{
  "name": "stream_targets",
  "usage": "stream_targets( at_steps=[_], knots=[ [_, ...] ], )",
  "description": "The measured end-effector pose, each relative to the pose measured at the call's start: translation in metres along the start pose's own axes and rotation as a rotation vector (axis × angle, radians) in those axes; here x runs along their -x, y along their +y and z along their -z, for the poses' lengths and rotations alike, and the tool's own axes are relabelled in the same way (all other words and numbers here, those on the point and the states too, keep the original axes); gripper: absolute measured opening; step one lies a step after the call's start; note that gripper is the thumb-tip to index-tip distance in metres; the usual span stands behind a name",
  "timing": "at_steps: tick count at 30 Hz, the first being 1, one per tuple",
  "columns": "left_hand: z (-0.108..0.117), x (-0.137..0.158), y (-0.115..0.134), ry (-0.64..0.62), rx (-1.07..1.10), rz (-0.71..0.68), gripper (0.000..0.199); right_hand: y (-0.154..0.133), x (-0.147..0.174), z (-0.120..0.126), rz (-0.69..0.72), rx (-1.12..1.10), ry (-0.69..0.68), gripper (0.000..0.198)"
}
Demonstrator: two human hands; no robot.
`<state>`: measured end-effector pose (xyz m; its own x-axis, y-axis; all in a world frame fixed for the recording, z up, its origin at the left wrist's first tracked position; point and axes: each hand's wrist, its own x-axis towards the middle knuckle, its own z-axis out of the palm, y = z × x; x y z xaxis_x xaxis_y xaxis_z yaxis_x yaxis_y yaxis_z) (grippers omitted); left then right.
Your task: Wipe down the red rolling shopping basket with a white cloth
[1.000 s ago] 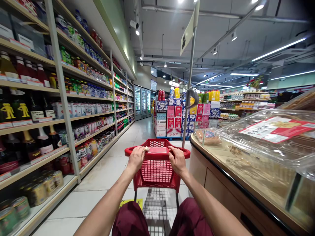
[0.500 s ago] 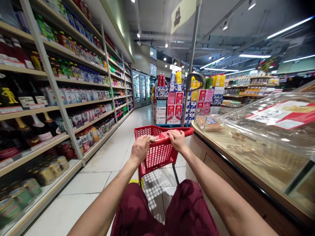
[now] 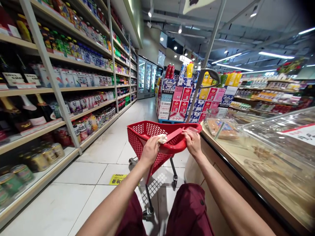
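A red plastic shopping cart [image 3: 137, 137] with perforated basket walls stands in front of me, turned at an angle. My left hand [image 3: 150, 150] is closed on a crumpled off-white cloth [image 3: 162, 139], which rests at the near-left part of the red handle [image 3: 173, 149]. On the handle's right side, the fingers of my right hand [image 3: 193, 143] curl over the red bar; its palm side is hidden. No goods show in the visible part of the basket.
Drink shelves [image 3: 91, 85] line the left side. A glass-topped food counter [image 3: 228, 157] stands close on the right, near the cart. A grey pole [image 3: 195, 98] rises beyond the handle. Stacked drink boxes [image 3: 180, 101] stand ahead, and a yellow sticker [image 3: 118, 179] marks the floor.
The cart has turned, its front swinging left, and more of its basket and wheels show. My left hand with the cloth and my right hand have both shifted right in view.
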<state>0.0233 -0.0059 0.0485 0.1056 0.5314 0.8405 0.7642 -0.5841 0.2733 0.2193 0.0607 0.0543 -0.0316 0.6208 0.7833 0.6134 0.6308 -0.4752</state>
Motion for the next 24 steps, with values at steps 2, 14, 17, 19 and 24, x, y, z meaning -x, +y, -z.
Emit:
stream_targets(
  at_steps=[2,14,17,19,24],
  knots=[
    [-0.018,-0.003,0.009,0.016,0.053,-0.018,0.027,0.002,0.004,0.001,-0.019,-0.006,-0.020,0.036],
    [-0.071,-0.003,-0.037,-0.088,0.131,0.014,0.028,0.031,-0.002,0.045,-0.048,0.212,-0.171,0.030],
    [-0.092,-0.007,-0.014,-0.115,0.188,-0.105,0.028,0.016,0.003,0.041,-0.021,0.432,-0.221,0.027],
    [-0.097,-0.007,-0.011,-0.143,0.200,-0.191,0.030,0.016,0.004,0.043,0.026,0.526,-0.216,0.028],
    [-0.096,0.011,-0.046,-0.142,0.031,-0.143,0.032,0.027,0.005,0.042,0.047,0.618,-0.150,0.025]
  ],
)
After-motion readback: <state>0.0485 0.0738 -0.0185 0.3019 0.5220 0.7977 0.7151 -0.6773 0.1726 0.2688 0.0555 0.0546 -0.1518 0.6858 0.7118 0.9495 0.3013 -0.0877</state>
